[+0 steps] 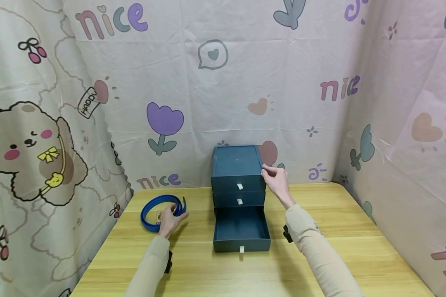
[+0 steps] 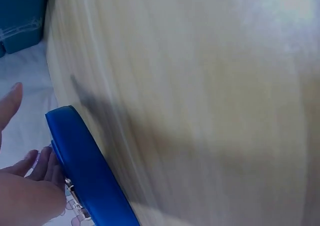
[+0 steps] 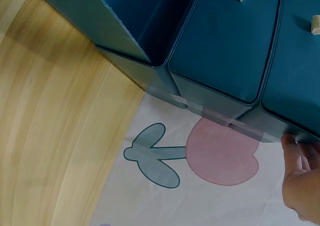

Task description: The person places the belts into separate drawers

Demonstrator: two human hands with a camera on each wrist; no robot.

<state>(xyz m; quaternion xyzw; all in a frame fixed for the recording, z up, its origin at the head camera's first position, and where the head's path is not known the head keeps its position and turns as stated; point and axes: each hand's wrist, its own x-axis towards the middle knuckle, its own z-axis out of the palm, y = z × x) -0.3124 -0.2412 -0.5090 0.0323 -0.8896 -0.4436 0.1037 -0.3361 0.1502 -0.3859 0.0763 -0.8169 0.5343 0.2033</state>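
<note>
A coiled blue belt (image 1: 147,223) with a metal buckle (image 1: 158,217) lies on the left of the table. My left hand (image 1: 171,220) is at the coil's right side. In the left wrist view, its fingers (image 2: 46,165) reach behind the belt (image 2: 82,158), with the thumb set apart. A dark blue drawer box (image 1: 238,161) stands at the table's back; its bottom drawer (image 1: 241,246) is pulled out and holds nothing visible. My right hand (image 1: 276,181) touches the box's upper right side; in the right wrist view its fingertips rest at the box's edge.
The two upper drawers (image 1: 226,199) are in, each with a white pull tab (image 1: 239,186). The wooden table (image 1: 193,272) reaches back to a printed cloth (image 1: 238,90) hanging behind the box and along both sides.
</note>
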